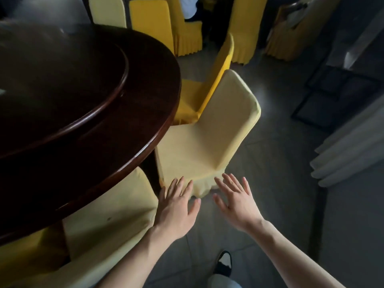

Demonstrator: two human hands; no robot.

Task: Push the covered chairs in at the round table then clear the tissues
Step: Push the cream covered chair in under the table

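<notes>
At the left of the frame the dark round tabletop [87,104] fills the upper and middle area, with a raised round inner disc on it; no tissues can be made out on the part that shows, though the far left is blurred; below it, at lower left, a pale covered chair [108,208] sits with its seat partly under the tabletop's edge; the left hand [176,210] is at lower centre, fingers straight and spread, its grip open and holding nothing, the fingertips over the gap between that chair and the next; just right of it the right hand [236,202] is likewise flat and open, held over the floor [291,183] just beside the skirt of the second pale covered chair [207,142]; that chair stands at centre, its front at the tabletop's rim but most of its seat out and its back turned away to the right; a deeper yellow chair [209,88] stands behind it, toward upper centre; the step in hand looks like the pushing-in of chairs; the next move probably calls for both hands to reach the second chair's back and press it toward the tabletop; the tissues come afterwards.
</notes>
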